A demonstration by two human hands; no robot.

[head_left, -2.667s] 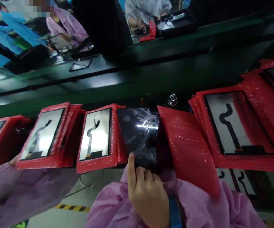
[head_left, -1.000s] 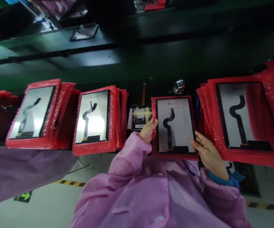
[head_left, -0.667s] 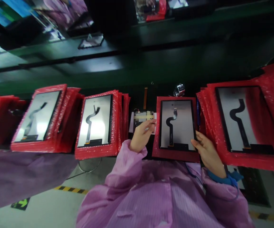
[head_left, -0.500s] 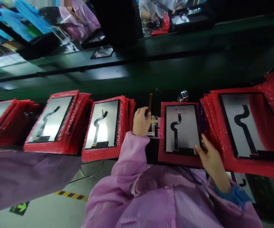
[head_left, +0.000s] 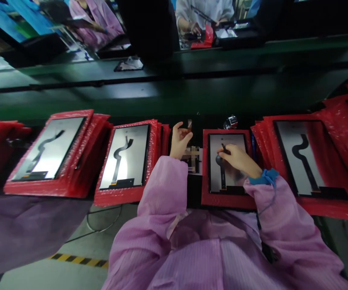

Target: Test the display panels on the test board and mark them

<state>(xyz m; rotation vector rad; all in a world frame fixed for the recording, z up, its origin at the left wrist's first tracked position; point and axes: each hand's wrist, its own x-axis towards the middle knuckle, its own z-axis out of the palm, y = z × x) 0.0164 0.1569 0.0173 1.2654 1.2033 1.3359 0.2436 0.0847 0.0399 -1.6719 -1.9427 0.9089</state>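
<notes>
My left hand (head_left: 180,141) is raised over the black bench, thumb and fingers pinched around a short brown flex cable (head_left: 190,124) that points upward. Just under it sits a small dark part with tan tape strips (head_left: 194,160) on a white backing. My right hand (head_left: 237,157) reaches across a display panel (head_left: 233,183), fingertips closed on the upper end of its dark ribbon cable (head_left: 223,176). The cable's lower end joins the panel near its bottom edge. Red bubble wrap (head_left: 229,201) lies beneath this panel.
Stacks of panels in red bubble-wrap sleeves (head_left: 125,196) stand left, with another red stack (head_left: 315,206) at right. A shiny metallic roll (head_left: 231,121) sits behind my panel. Another person's purple sleeve (head_left: 25,225) enters at lower left. People work beyond the green ledge (head_left: 237,90).
My right hand has moved from the panel's lower right edge up to the ribbon cable and closed on its end. My left hand has lifted slightly, still holding the brown flex cable.
</notes>
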